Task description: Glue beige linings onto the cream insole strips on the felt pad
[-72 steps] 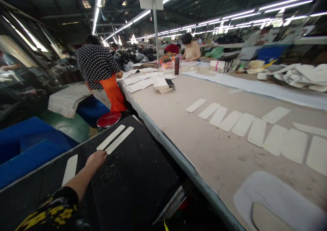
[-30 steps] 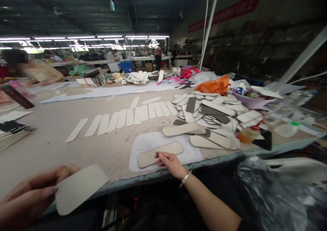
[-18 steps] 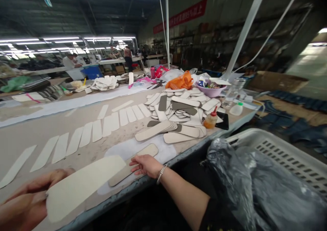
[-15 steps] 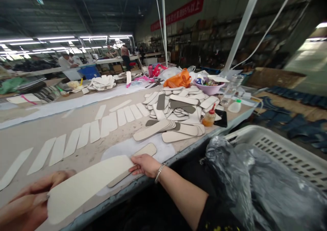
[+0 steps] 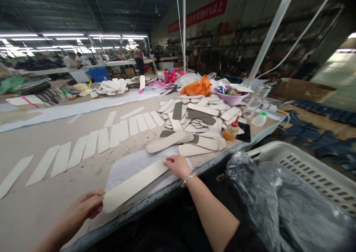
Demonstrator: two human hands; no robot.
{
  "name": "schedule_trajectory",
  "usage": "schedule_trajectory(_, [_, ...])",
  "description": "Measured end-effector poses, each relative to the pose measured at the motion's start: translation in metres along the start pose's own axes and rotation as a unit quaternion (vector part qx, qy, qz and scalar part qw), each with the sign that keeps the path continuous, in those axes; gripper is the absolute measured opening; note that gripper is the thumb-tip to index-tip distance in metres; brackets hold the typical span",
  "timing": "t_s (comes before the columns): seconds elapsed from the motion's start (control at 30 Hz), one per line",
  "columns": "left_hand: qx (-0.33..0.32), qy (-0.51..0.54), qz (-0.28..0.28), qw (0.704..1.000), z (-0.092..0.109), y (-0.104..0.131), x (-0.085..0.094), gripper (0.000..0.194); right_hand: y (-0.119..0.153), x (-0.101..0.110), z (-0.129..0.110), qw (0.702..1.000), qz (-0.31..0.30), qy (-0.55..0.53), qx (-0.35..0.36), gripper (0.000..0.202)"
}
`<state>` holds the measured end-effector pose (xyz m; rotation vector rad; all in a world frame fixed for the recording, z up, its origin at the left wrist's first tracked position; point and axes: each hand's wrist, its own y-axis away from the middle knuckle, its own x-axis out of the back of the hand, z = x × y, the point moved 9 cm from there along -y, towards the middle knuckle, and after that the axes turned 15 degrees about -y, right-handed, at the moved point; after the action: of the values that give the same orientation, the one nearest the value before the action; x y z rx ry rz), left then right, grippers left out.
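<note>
A long cream strip with rounded ends (image 5: 133,185) lies low over a white sheet (image 5: 119,166) near the table's front edge. My left hand (image 5: 90,203) pinches its near left end. At the far right end, my right hand (image 5: 178,165), with a bracelet at the wrist, grips it between thumb and fingers. The other strip seen beneath it earlier is now covered. Just beyond my right hand lies a fanned stack of similar strips (image 5: 167,142), with grey undersides on some. A row of separate pale strips (image 5: 78,151) runs along the table to the left.
A heap of strips (image 5: 191,113) lies behind the stack. Beside it stand a red-capped glue bottle (image 5: 231,130), a purple basin (image 5: 232,99) and an orange bag (image 5: 197,87). A white basket (image 5: 308,166) with grey plastic (image 5: 267,200) is right of the table edge. People work in the background.
The cream strip has moved right and down onto the strip lying on the white sheet. Both my hands have shifted right with it, and its ends now roughly line up with that strip.
</note>
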<state>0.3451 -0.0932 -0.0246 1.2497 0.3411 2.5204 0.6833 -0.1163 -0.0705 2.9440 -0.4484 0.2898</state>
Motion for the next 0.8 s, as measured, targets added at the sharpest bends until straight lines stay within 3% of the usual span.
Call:
schedule_trajectory(0.1, [0.037,0.021,-0.064,0.997,-0.014,-0.02,-0.03,0.031,-0.009,0.006,0.01,0.998,0.029,0.04,-0.029,0.032])
schedule_trajectory(0.23, [0.05,-0.04,-0.049,0.997,-0.033,-0.049,-0.041,0.033,-0.021,0.007,0.02,0.993,0.048,0.095,-0.045,0.022])
schedule_trajectory(0.37, [0.053,-0.112,-0.044,0.991,-0.04,-0.059,-0.042,0.028,-0.025,0.005,0.019,0.988,0.044,0.149,-0.023,0.014])
schedule_trajectory(0.5, [0.057,-0.121,-0.034,0.99,-0.042,-0.06,-0.041,0.024,-0.025,0.005,0.019,0.983,0.044,0.179,-0.024,0.013])
schedule_trajectory(0.8, [0.071,-0.009,-0.043,0.997,-0.042,-0.054,-0.044,0.028,-0.024,0.002,0.016,0.981,0.04,0.191,-0.022,0.015])
